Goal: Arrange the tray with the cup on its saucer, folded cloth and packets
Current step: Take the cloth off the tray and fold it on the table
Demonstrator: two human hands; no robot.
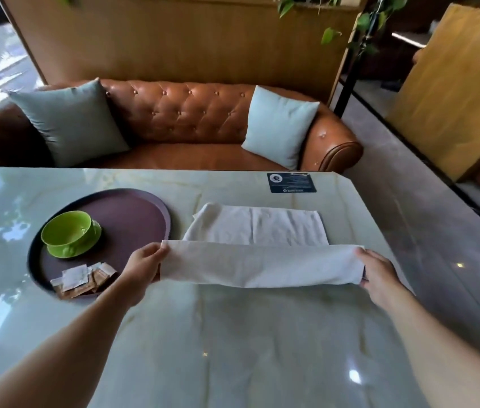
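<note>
Stretching between both hands, a white cloth is held by its near edge, which is lifted off a pale marble table and draped forward, while its far half lies flat on the tabletop. The left hand is closed on the left corner of the raised edge, and the right hand is closed on the right corner. To the left of the cloth, a round dark tray is set on the table. A green cup is seated on a green saucer toward the tray's left side. Several packets, white and brown, are piled at the tray's near rim, just beside the left wrist. A dark card is seen near the table's far edge, and a brown leather sofa with two pale cushions is placed beyond it.
</note>
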